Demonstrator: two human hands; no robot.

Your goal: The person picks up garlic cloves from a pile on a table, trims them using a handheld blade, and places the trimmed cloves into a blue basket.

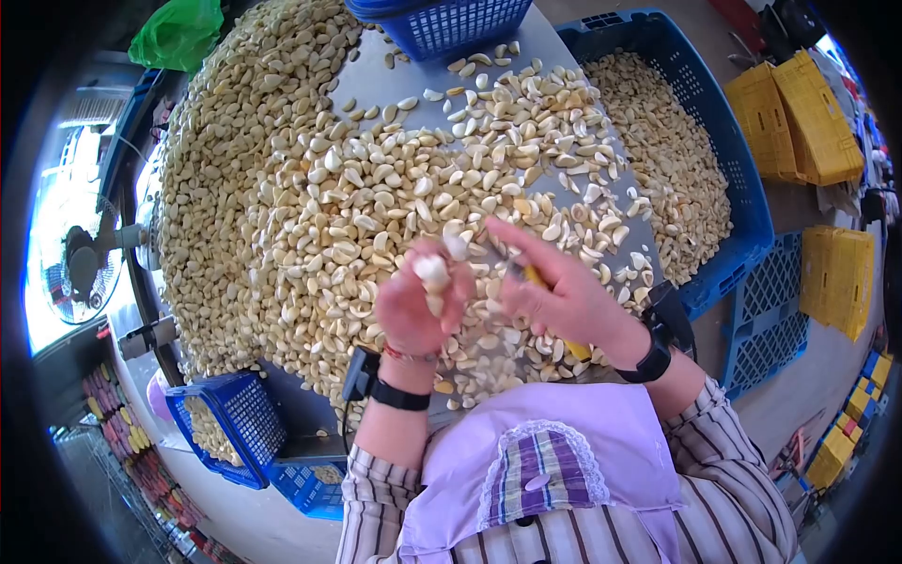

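A wide heap of peeled garlic cloves (pixel 329 216) covers the metal table (pixel 395 86). Above it, my left hand (pixel 420 305) is curled around a few pale garlic cloves (pixel 432 273), which show between thumb and fingers. Just to the right, my right hand (pixel 564 291) grips a small knife with a yellow and dark handle (pixel 534 275), index finger stretched out toward the left hand. The two hands are apart. Another white clove (pixel 455 241) shows between them, slightly blurred; whether a finger touches it I cannot tell. Loose cloves lie beneath both hands.
A large blue crate (pixel 752 211) full of cloves stands right of the table. A blue basket (pixel 451 28) sits at the table's far edge, another (pixel 249 423) at the lower left. Yellow crates (pixel 817 117) are at the right, a fan (pixel 86 263) at the left.
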